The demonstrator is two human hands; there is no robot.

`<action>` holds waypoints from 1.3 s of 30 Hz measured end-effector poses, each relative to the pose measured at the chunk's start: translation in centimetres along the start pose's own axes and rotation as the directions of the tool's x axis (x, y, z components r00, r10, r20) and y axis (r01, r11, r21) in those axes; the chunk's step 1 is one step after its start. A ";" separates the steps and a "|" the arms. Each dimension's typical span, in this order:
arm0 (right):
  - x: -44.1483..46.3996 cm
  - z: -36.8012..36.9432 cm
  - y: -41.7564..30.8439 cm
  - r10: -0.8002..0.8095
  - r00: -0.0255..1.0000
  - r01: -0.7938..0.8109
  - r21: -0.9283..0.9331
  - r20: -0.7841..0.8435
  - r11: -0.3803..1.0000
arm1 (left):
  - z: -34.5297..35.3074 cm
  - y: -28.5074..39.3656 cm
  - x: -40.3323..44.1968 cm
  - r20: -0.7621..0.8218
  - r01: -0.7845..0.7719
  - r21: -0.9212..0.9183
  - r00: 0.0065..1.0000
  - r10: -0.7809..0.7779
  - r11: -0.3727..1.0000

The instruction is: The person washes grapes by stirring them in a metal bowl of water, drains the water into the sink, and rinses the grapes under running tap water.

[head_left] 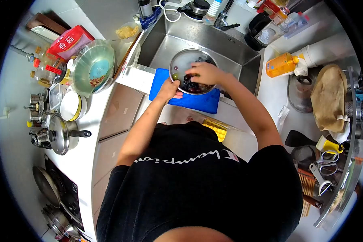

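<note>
A round metal bowl (182, 59) holds cloudy water and several dark grapes (192, 86). It is at the front edge of the steel sink (238, 47), above a blue cloth (197, 103) laid over that edge. My left hand (169, 89) grips the bowl's rim at its lower left. Over the grapes inside the bowl is my right hand (205, 73), with its fingers bent down among them; whether they pinch a grape is too small to tell.
Left of the sink, the counter holds a green plastic basin (81, 66), a white bowl (71, 105) and a lidded pot (59, 135). The faucet (223, 20) stands behind the sink. An orange bottle (280, 65) lies to the right, near a glass lid (298, 94).
</note>
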State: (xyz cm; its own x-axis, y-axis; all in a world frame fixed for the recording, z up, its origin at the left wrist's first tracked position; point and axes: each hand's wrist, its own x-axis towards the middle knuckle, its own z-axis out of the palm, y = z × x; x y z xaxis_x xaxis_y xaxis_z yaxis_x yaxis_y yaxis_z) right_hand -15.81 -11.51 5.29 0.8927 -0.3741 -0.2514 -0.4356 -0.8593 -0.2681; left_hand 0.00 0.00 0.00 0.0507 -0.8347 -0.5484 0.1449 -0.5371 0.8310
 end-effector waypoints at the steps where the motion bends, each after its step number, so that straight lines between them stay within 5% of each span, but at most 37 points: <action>1: 0.0 -0.5 0.4 0.037 0.998 -0.031 0.117 -0.052 0.993 | 0.0 0.0 -0.1 -0.008 0.000 -0.004 1.000 0.000 1.000; 3: 1.5 -0.5 1.8 0.072 0.989 -0.041 0.237 -0.126 0.971 | -0.8 0.5 0.1 -0.029 -0.013 0.015 0.999 0.013 1.000; 5: 1.9 1.0 3.7 0.380 0.886 -0.269 0.375 -0.264 0.887 | 0.0 0.3 -0.1 -0.023 -0.024 -0.004 0.999 0.024 1.000; 6: 2.2 0.1 3.3 0.454 0.882 -0.365 0.428 -0.125 0.827 | 0.1 0.3 0.0 -0.024 -0.025 -0.004 0.999 0.025 1.000; 12: 5.5 3.6 3.4 0.615 0.787 -0.538 0.539 0.045 0.649 | -0.4 0.2 0.3 -0.010 -0.011 -0.004 1.000 0.011 1.000; 18: 4.1 2.2 2.0 0.317 0.947 -0.314 0.369 0.052 0.875 | 0.0 0.1 0.1 -0.021 -0.014 -0.006 1.000 0.014 1.000; 25: -0.2 -0.5 1.0 0.106 0.993 -0.113 0.238 0.043 0.965 | 0.2 -0.2 0.0 -0.027 -0.052 -0.028 0.998 0.051 0.998; 29: 2.8 0.9 3.2 0.102 0.978 -0.064 0.202 -0.181 0.977 | 0.0 -0.1 0.0 0.001 -0.023 -0.021 1.000 0.023 1.000; 31: 5.2 1.6 2.7 0.292 0.932 -0.195 0.381 -0.215 0.904 | 0.2 0.0 -0.2 -0.014 -0.008 -0.021 1.000 0.008 1.000; 33: 6.3 2.0 1.7 0.340 0.931 -0.254 0.429 -0.136 0.867 | 0.2 0.0 -0.2 -0.030 0.006 -0.023 1.000 -0.007 1.000; 35: 6.5 2.8 0.3 0.384 0.922 -0.359 0.280 -0.039 0.890 | 0.1 -0.3 0.0 -0.016 -0.023 -0.037 1.000 0.022 0.999; 39: 4.9 2.8 -1.1 0.209 0.978 -0.206 0.114 -0.011 0.972 | 0.1 -0.4 0.0 -0.008 -0.018 -0.031 1.000 0.017 0.999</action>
State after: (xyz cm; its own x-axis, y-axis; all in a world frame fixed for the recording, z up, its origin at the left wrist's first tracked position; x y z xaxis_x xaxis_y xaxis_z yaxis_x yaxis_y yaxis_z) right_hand -11.27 -11.41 1.71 0.7834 -0.5488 -0.2918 -0.6204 -0.7183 -0.3149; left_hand -0.11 0.18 -0.32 0.0611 -0.8429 -0.5347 0.1741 -0.5184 0.8372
